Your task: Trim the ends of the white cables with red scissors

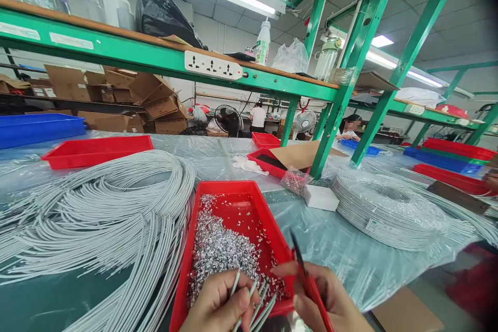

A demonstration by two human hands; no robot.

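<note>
My left hand (218,305) is closed round the ends of several grey cables (257,301), low in the picture over the near end of a red tray (233,189). The tray holds a heap of small silvery metal pieces (218,249). To the right of it, my right hand (330,301) grips a red-handled tool with a thin dark tip (301,262), and that tip points up and away from me. The cable ends fan out between the two hands.
A big loose bundle of grey cables (116,207) lies on the left. A tight coil (385,207) and a small white box (321,198) lie on the right. Red and blue trays dot the plastic-covered table. Green shelf posts (330,129) rise behind. People work far back.
</note>
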